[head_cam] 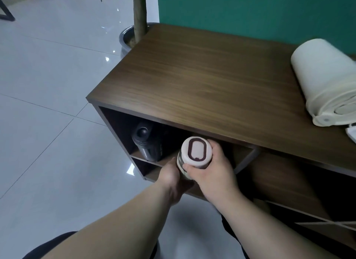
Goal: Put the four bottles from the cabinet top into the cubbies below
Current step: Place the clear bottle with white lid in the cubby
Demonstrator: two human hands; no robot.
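Observation:
A bottle with a pale pink lid ringed in dark maroon (196, 151) is held upright at the mouth of the top left cubby (115, 127). My right hand (212, 172) grips it at the lid and upper body. My left hand (173, 179) wraps its lower body from the left. A dark grey bottle (143, 141) stands inside that same cubby, to the left of the held one. A large cream bottle (323, 85) lies on its side at the right end of the wooden cabinet top (202, 75).
A lower cubby (152, 172) opens beneath my hands. A potted tree trunk (139, 14) in a grey pot stands behind the cabinet's left end. A green wall runs along the back, and glossy white floor tiles (48, 104) spread to the left.

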